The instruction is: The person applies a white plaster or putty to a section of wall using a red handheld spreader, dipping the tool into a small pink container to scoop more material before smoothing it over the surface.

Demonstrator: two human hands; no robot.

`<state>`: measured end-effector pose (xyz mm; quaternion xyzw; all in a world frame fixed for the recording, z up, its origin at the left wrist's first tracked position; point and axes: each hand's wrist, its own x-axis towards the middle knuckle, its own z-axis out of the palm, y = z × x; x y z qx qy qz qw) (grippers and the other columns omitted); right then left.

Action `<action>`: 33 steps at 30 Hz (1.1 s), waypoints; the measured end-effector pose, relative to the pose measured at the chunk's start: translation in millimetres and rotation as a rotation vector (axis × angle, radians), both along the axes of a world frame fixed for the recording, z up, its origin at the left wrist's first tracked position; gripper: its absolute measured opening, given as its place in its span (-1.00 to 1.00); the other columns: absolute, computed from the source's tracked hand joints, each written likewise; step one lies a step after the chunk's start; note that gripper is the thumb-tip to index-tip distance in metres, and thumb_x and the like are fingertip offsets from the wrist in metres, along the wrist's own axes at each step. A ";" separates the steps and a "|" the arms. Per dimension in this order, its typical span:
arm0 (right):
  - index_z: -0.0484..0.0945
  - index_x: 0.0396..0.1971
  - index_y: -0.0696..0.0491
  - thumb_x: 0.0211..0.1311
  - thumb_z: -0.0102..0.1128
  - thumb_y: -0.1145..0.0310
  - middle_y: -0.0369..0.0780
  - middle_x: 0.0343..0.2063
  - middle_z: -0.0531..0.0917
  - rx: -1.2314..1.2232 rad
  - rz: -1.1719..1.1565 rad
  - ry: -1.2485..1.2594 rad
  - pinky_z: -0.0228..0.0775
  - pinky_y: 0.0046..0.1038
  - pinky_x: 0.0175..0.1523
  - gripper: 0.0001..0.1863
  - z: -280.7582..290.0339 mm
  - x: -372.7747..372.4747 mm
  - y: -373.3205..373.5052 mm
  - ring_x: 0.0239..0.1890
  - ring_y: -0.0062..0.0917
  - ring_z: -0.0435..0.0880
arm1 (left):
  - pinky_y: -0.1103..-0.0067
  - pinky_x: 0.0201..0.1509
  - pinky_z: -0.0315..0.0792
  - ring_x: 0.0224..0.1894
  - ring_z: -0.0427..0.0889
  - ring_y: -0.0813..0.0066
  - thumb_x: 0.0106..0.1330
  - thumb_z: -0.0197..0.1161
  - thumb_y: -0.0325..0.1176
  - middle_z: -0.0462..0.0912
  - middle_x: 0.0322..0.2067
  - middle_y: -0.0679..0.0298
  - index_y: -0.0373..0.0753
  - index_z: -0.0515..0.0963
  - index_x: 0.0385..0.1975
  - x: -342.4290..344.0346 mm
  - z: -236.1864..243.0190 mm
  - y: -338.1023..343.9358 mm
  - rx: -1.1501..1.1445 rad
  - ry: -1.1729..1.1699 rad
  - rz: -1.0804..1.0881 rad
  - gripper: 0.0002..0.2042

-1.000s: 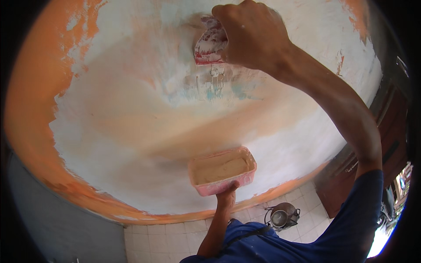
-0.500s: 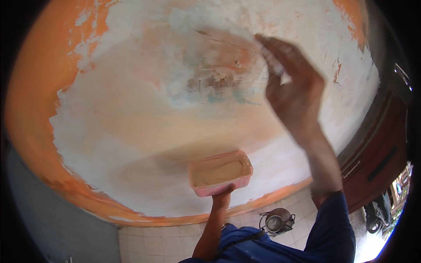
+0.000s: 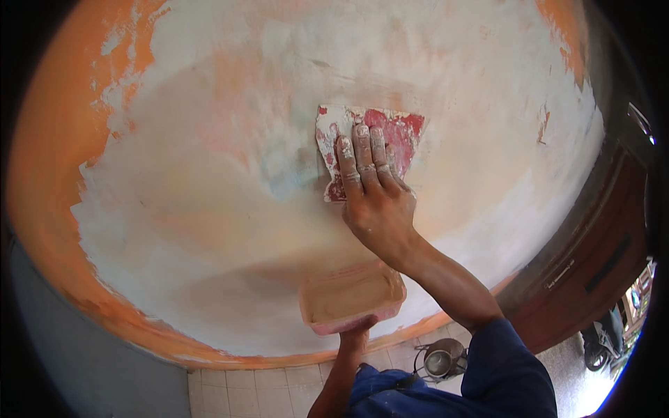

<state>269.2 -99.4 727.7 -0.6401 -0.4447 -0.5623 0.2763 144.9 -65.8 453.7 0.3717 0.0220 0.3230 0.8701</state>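
My right hand [image 3: 380,216] presses a flat, red, paint-flecked putty spreader [image 3: 406,132] against the wall [image 3: 188,188]. Its fingers, caked with white, lie stretched along the spreader's back, and the thumb is hidden. Lower down, my left hand [image 3: 356,339] grips a pink rectangular tub [image 3: 355,323] from underneath and in front. Beige filler [image 3: 348,296] lies in the tub. Around the spreader the wall is smeared white and beige, with faint bluish and orange areas showing through.
Orange paint [image 3: 52,153] borders the white area. A grey wall [image 3: 52,327] meets it at left. On the pale tiled floor [image 3: 244,390] stands a round metal pot-like vessel [image 3: 439,363]. Dark reddish furniture [image 3: 592,279] runs along the right, near a bright opening.
My right hand has come down and left from a raised, blurred position, and the spreader now lies flat over the rough, dark patch. The tub has dropped slightly.
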 end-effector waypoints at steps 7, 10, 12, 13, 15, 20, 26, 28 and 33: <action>0.40 0.02 0.33 0.11 0.08 0.36 0.19 0.09 0.36 -0.098 -0.074 0.000 0.35 -0.11 0.12 -0.52 -28.5 -5.9 -1.2 0.16 0.01 0.36 | 0.45 0.28 0.27 0.17 0.29 0.38 -0.09 0.41 -0.69 0.33 0.05 0.31 -0.16 0.23 0.13 5.8 3.1 -0.6 -0.122 -0.005 0.010 -0.27; 0.42 0.01 0.26 0.03 0.11 0.43 0.10 0.07 0.42 -0.101 0.035 0.037 0.36 -0.20 0.12 -0.52 -25.2 -17.4 -20.5 0.13 -0.08 0.41 | 0.49 0.25 0.32 0.15 0.31 0.39 -0.06 0.35 -0.74 0.33 0.04 0.31 -0.16 0.22 0.12 9.6 6.5 -0.3 -0.102 -0.060 0.007 -0.30; 0.43 0.02 0.22 -0.03 0.11 0.52 0.04 0.05 0.46 -0.043 0.225 0.120 0.39 -0.26 0.11 -0.51 -3.8 -22.9 -45.3 0.12 -0.14 0.44 | 0.49 0.24 0.32 0.15 0.31 0.40 -0.04 0.33 -0.76 0.33 0.04 0.31 -0.15 0.22 0.13 8.1 10.0 -0.7 -0.096 -0.075 0.015 -0.30; 0.43 0.02 0.20 -0.06 0.09 0.55 0.01 0.04 0.47 -0.001 0.283 0.227 0.39 -0.27 0.11 -0.50 9.2 -26.5 -55.9 0.11 -0.15 0.45 | 0.49 0.25 0.32 0.15 0.31 0.40 -0.04 0.33 -0.76 0.33 0.04 0.31 -0.15 0.21 0.13 7.1 11.2 0.2 -0.087 -0.084 0.017 -0.30; 0.42 0.03 0.19 -0.11 0.03 0.64 0.00 0.02 0.49 0.076 0.344 0.282 0.38 -0.28 0.12 -0.45 31.0 -24.7 -64.9 0.10 -0.15 0.45 | 0.49 0.25 0.32 0.15 0.31 0.39 -0.04 0.32 -0.76 0.32 0.05 0.30 -0.15 0.21 0.13 4.2 10.7 3.3 -0.080 -0.086 0.029 -0.29; 0.31 0.11 0.25 -0.17 -0.03 0.71 0.11 0.12 0.35 0.147 0.209 0.050 0.23 -0.19 0.24 -0.35 44.7 -7.4 -29.2 0.19 -0.05 0.32 | 0.49 0.25 0.31 0.16 0.31 0.39 -0.06 0.33 -0.77 0.32 0.05 0.30 -0.15 0.21 0.13 5.8 17.1 -4.4 -0.093 -0.079 0.035 -0.28; 0.21 0.14 0.39 -0.23 -0.02 0.69 0.20 0.18 0.22 0.034 0.090 0.068 0.03 0.00 0.29 -0.28 19.1 -4.2 5.7 0.26 0.07 0.18 | 0.50 0.25 0.32 0.16 0.30 0.38 -0.08 0.33 -0.78 0.32 0.05 0.29 -0.16 0.22 0.13 -1.9 22.2 -11.8 -0.087 -0.074 0.053 -0.28; 0.23 0.13 0.38 -0.24 -0.01 0.69 0.20 0.18 0.24 0.029 0.119 0.081 0.03 0.00 0.29 -0.29 9.1 -5.6 8.3 0.24 0.07 0.20 | 0.50 0.25 0.33 0.17 0.30 0.37 -0.08 0.32 -0.79 0.32 0.05 0.29 -0.17 0.22 0.13 -1.1 12.5 -4.8 -0.082 -0.045 0.046 -0.28; 0.29 0.10 0.36 -0.13 0.01 0.62 0.20 0.14 0.28 -0.040 0.075 0.082 0.06 -0.04 0.29 -0.38 -14.8 -10.4 0.3 0.22 0.06 0.25 | 0.50 0.24 0.34 0.17 0.31 0.37 -0.07 0.30 -0.81 0.32 0.06 0.28 -0.17 0.22 0.13 2.2 4.1 -4.9 -0.150 -0.045 0.026 -0.28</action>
